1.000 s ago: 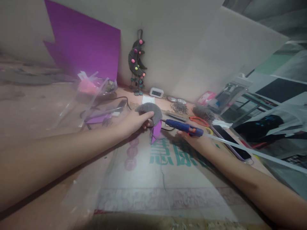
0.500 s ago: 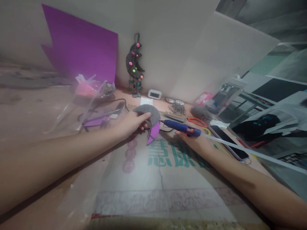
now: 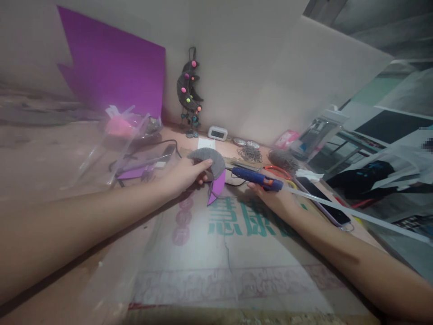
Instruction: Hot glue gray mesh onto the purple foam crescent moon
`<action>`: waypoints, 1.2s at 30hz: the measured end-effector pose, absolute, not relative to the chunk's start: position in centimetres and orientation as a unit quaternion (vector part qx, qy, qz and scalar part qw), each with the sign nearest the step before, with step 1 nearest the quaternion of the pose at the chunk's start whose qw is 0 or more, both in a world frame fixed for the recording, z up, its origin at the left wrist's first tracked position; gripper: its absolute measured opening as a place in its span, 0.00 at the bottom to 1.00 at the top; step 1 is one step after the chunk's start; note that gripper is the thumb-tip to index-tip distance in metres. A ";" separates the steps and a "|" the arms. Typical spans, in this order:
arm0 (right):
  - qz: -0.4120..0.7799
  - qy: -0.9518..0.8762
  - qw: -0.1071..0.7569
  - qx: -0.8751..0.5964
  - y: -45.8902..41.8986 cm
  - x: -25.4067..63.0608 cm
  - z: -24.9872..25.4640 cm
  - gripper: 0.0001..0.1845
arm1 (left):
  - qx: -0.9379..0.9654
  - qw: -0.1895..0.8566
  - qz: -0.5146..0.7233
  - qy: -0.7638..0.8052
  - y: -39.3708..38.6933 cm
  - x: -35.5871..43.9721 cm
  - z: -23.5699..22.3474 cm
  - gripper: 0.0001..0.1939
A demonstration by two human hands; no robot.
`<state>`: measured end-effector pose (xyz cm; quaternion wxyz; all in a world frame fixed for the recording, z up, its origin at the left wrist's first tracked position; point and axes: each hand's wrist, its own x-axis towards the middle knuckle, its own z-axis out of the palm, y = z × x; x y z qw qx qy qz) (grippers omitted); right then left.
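Note:
Between the thumb and fingers of my left hand (image 3: 191,174) is a crescent moon (image 3: 214,158), wrapped in grey yarn over its upper part. Its lower tip (image 3: 218,187) is bare purple, with a strand of yarn beside it. My right hand (image 3: 270,194) grips a blue hot glue gun (image 3: 253,176), whose nozzle points left at the crescent's right edge, a small gap apart. A long clear glue stick (image 3: 338,205) sticks out of the gun's back end toward the right.
A decorated moon hanging (image 3: 190,90) is on the wall behind a small digital clock (image 3: 217,133). Grey yarn (image 3: 282,160), orange-handled scissors (image 3: 277,171) and a phone (image 3: 321,201) lie at right. Purple card (image 3: 118,67) leans at left. Printed cardboard (image 3: 203,257) covers the tabletop.
The glue gun's nozzle has drawn back slightly from the crescent's edge, where it was touching or very close. My left hand keeps the crescent in the same place.

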<state>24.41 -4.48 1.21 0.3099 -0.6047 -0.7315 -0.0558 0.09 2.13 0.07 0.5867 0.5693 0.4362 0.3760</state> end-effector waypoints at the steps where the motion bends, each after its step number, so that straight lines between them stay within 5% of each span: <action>1: -0.053 -0.729 0.311 -0.607 -4.5 24.4 1.2 0.13 | 0.569 0.587 0.378 0.434 2.1 0.1 0.1 0.18; 36: -0.036 -0.762 0.313 -0.566 -5.1 23.7 2.0 0.12 | 0.587 0.577 0.403 0.399 2.7 -0.2 -0.7 0.16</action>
